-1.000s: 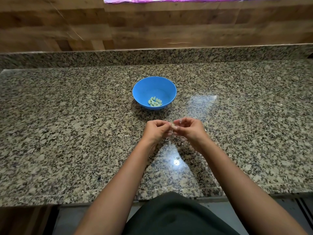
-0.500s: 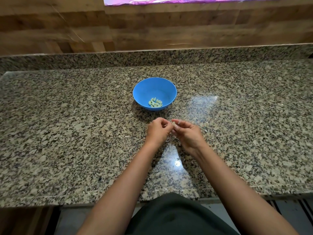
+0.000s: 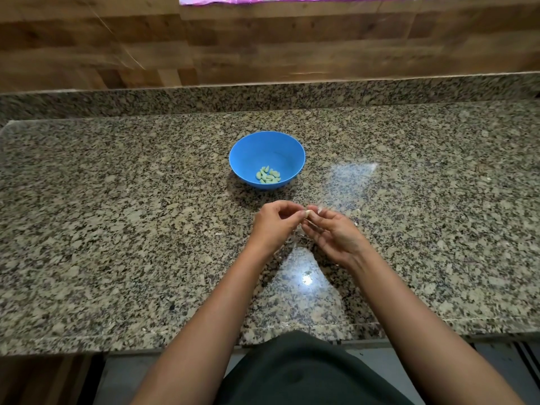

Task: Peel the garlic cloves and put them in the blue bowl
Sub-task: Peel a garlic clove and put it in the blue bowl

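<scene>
Peeling is going on just below the centre of the frame; judging by the grip, one clove is mid-strip and not yet ready to drop.

- Left hand [image 3: 273, 225] is curling its fingers in, the tips pinching the left side of the garlic clove [image 3: 307, 212].
- Blue bowl [image 3: 242, 147] is sitting upright above the hands, a little above centre frame and apart from them. Peeled cloves [image 3: 268, 175] are lying heaped at its bottom.
- Garlic clove is being held in the air between both sets of fingertips, near the bowl but not over it. Only a small pale end is showing. Its long axis seems to be running roughly across the frame, left to right, with the bare end tipping up towards the bowl. Most of it is hidden, so this is uncertain.
- Right hand [image 3: 336, 236] is lying palm partly up, thumb and fingertips pinching the clove's right side.
- Scraps of skin [image 3: 292, 238] are lying on the counter [image 3: 117, 229] under the hands.

Next move, as I judge it: pulling the last skin free along the clove's length while one hand holds firm, then carrying the clove up the frame and letting go over the bowl.
</scene>
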`<action>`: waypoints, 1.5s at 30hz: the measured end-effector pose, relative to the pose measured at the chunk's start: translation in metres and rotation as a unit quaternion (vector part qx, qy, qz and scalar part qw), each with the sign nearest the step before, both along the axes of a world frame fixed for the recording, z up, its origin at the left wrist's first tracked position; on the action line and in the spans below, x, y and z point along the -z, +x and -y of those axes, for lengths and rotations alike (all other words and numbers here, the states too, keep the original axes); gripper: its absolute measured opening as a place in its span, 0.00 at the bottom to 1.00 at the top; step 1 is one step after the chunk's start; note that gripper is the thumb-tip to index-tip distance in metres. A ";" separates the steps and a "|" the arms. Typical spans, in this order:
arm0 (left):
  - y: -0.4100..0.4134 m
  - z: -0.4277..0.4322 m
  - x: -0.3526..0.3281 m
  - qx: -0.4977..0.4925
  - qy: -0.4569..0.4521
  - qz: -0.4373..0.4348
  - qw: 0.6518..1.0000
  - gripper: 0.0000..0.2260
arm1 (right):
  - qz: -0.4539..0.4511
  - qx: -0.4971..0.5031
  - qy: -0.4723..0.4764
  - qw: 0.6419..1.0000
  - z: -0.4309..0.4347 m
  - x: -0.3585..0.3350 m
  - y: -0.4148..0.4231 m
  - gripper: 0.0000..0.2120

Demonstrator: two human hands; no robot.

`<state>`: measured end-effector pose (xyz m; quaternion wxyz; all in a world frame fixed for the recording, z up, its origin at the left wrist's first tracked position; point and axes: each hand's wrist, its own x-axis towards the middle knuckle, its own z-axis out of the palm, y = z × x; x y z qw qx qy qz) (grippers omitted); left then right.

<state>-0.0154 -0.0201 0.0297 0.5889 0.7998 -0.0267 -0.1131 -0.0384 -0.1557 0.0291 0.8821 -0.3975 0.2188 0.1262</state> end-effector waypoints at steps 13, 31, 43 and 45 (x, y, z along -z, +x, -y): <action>0.003 0.002 0.000 -0.007 -0.025 0.002 1.000 0.02 | 0.034 0.012 -0.064 0.997 -0.005 0.000 0.004 0.06; -0.001 0.000 0.001 -0.026 -0.127 -0.071 0.989 0.06 | 0.034 0.023 -0.101 0.994 -0.007 -0.003 0.001 0.05; 0.000 0.004 0.006 -0.077 -0.056 -0.035 0.995 0.02 | 0.034 0.024 -0.124 0.991 -0.013 -0.004 0.003 0.04; -0.001 0.005 0.006 -0.073 -0.076 -0.050 0.993 0.01 | 0.040 0.024 -0.122 0.991 -0.011 -0.004 0.002 0.04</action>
